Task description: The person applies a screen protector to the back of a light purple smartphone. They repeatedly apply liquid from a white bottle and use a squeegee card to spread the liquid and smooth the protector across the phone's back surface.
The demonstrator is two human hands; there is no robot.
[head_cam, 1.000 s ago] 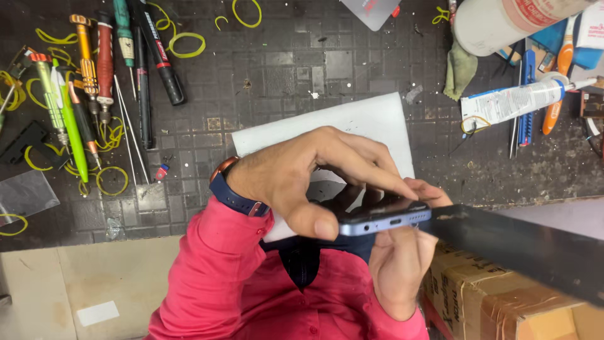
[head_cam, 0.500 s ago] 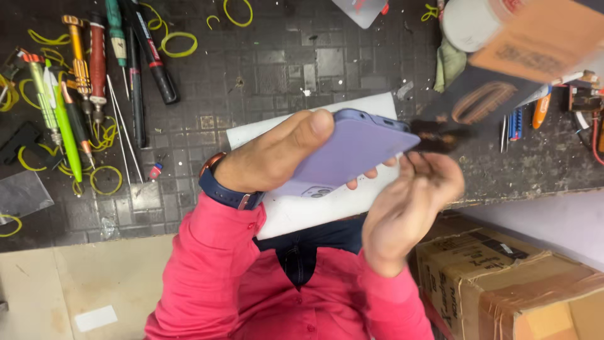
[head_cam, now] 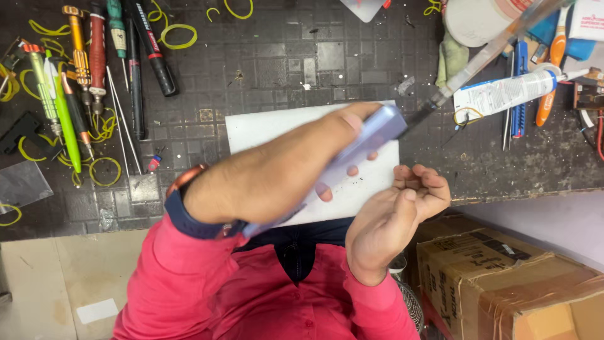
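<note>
Since the earlier frame the lilac smartphone (head_cam: 352, 164) has been swinging round from a flat tilt to a steep diagonal, and the clear film strip (head_cam: 491, 50) has been lifting away toward the upper right, now stretching blurred from the phone's top corner across the counter (head_cam: 283, 69).

The left hand (head_cam: 277, 179) is gripping the phone, with the thumb pressing along its upper edge and the fingers (head_cam: 324, 192) wrapping underneath, their tips showing below the lower edge. The phone is hovering above a white sheet (head_cam: 258, 129) that is lying flat on the dark gridded counter.

The right hand (head_cam: 393, 220) is hanging just below and right of the phone, apart from it, its fingers (head_cam: 421, 186) curling loosely inward and holding nothing that can be seen; whether it is touching the film is not clear.

To the upper left, a row of screwdrivers (head_cam: 94, 56) and a green pen-like tool (head_cam: 63, 113) are lying among yellow rubber bands (head_cam: 176, 34). To the upper right, a white glue tube (head_cam: 503, 94) is lying beside blue tweezers (head_cam: 519, 82). A brown cardboard box (head_cam: 503, 277) is standing below the counter edge at the lower right. A dark wristband (head_cam: 189, 217) is showing at the end of the red sleeve (head_cam: 170, 277).
</note>
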